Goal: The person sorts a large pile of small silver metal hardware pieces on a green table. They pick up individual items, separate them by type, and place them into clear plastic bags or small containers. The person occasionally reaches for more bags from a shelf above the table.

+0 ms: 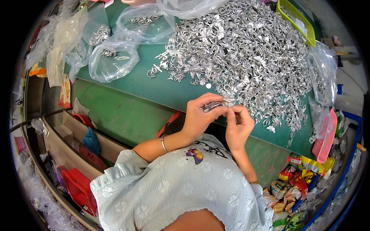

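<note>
My left hand [197,115] is closed around a few silver-coloured metal pieces that show between its fingers and thumb. One shiny silver trinket [228,100], looking like a ring with a flower or butterfly top, sticks up where the fingertips of both hands meet. My right hand [239,125] pinches at its lower side; the exact contact is too small to make out. Just beyond the hands, a big heap of silver-coloured rings and trinkets [243,50] covers much of the green tabletop [150,88].
Clear plastic bags [113,63] with silver pieces lie at the back left. A yellow-green tray [298,23] stands at the far right and a pink basket [327,138] at the table's right edge. Red baskets [79,190] sit low on the left; colourful packets [293,177] lie low right.
</note>
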`<state>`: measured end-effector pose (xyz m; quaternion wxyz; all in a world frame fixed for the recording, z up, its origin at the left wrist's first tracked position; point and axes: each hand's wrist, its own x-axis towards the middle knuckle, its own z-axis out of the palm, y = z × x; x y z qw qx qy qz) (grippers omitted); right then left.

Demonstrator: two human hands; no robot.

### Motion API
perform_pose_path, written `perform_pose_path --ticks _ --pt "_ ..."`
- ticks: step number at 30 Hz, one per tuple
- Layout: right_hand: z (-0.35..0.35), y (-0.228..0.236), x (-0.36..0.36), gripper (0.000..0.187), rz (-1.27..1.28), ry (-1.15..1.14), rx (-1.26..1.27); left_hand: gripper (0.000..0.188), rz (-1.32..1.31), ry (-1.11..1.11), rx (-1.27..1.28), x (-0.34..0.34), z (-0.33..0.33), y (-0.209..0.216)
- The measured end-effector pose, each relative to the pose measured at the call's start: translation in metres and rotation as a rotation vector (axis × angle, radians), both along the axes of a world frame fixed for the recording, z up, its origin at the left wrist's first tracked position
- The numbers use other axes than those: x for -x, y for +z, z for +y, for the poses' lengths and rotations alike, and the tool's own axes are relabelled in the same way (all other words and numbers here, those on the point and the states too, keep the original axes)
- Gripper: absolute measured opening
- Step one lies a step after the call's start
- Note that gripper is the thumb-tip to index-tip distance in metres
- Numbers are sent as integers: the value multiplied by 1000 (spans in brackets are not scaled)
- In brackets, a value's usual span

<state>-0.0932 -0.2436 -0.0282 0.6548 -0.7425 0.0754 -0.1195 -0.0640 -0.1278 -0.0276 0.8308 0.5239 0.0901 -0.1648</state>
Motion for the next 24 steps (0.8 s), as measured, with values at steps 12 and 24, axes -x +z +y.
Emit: perform_pose_path --ticks 12,24 --pt "3 -14 9 13 -2 -8 -64 17 85 -97 91 6 4 -1" --pt "-7 2 0 13 179 259 -404 28 -406 -32 -207 1 11 6"
